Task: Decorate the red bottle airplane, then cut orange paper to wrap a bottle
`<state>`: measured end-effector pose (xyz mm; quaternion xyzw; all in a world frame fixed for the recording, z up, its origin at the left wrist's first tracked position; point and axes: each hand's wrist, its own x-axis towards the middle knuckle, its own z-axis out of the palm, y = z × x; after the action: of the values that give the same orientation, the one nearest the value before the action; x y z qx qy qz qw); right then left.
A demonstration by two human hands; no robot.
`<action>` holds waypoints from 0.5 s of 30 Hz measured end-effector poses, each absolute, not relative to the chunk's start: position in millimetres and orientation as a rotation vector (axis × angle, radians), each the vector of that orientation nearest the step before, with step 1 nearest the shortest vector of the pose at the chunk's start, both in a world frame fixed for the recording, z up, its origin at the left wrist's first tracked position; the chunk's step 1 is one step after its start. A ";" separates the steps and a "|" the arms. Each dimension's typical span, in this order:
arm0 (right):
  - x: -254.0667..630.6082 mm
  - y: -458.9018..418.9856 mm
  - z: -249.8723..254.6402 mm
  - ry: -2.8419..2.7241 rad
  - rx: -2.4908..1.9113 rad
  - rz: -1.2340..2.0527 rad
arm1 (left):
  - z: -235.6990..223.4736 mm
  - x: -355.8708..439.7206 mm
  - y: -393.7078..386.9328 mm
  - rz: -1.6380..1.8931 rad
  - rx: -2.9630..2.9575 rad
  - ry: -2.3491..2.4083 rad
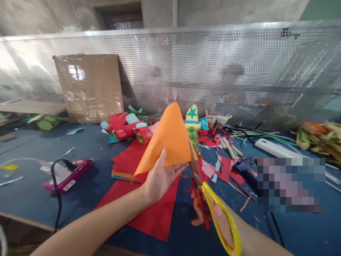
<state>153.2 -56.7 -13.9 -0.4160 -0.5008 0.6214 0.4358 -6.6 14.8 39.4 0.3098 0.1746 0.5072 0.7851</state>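
My left hand (160, 179) holds a sheet of orange paper (170, 137) up over the table, with the thumb on its near side and the fingers behind. The sheet curves to a rounded peak at the top. In my right hand (199, 208) is a pair of scissors (210, 199) with one yellow and one red handle. Their blades are spread, at the lower right edge of the orange paper. Beneath lie a large red sheet (154, 213) and a stack of coloured paper (124, 165), partly hidden by the orange sheet and my left arm.
Red paper-wrapped bottle crafts (125, 129) and a yellow-and-teal paper piece (192, 117) stand behind. Paper scraps (225, 169) litter the right. A purple power strip (70, 177) with cables lies left. Cardboard (89, 87) leans on the perforated metal screen (197, 49). Dried husks (319, 138) are far right.
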 end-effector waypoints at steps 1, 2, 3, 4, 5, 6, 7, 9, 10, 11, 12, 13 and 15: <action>153.9 -57.8 -12.9 -1.247 -1.031 1.548 | 40.1 -6.9 14.2 1.096 0.673 0.368; 155.0 -59.0 -12.1 -1.257 -1.020 1.548 | 40.9 -7.2 13.7 1.098 0.677 0.360; 156.1 -60.1 -11.7 -1.265 -1.005 1.552 | 41.8 -7.5 13.2 1.099 0.680 0.355; 157.1 -61.1 -11.6 -1.268 -0.988 1.557 | 42.7 -7.7 12.9 1.100 0.682 0.354; 157.8 -61.8 -11.7 -1.263 -0.975 1.561 | 43.4 -8.0 12.6 1.102 0.684 0.354; 158.2 -62.3 -12.1 -1.252 -0.965 1.571 | 44.0 -8.2 12.5 1.101 0.686 0.356; 158.1 -62.4 -12.5 -1.243 -0.962 1.576 | 44.3 -8.4 12.5 1.095 0.689 0.358; 157.0 -62.3 -13.4 -1.233 -0.966 1.575 | 44.2 -8.6 12.9 1.085 0.696 0.357; 156.4 -62.0 -13.6 -1.229 -0.972 1.569 | 43.9 -8.6 13.2 1.084 0.700 0.354; 155.8 -61.8 -13.5 -1.226 -0.979 1.562 | 43.6 -8.5 13.5 1.084 0.702 0.352; 155.5 -61.6 -13.0 -1.230 -0.987 1.555 | 43.3 -8.5 13.7 1.086 0.703 0.351; 155.5 -61.4 -12.0 -1.239 -0.997 1.545 | 43.1 -8.4 13.8 1.090 0.703 0.350; 156.2 -61.3 -8.6 -1.281 -1.016 1.539 | 42.9 -8.2 13.8 1.091 0.697 0.349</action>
<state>156.2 -61.3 -8.6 -0.4080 -0.5142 0.6176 0.4333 -8.2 13.8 42.9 0.3229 0.1617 0.5057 0.7835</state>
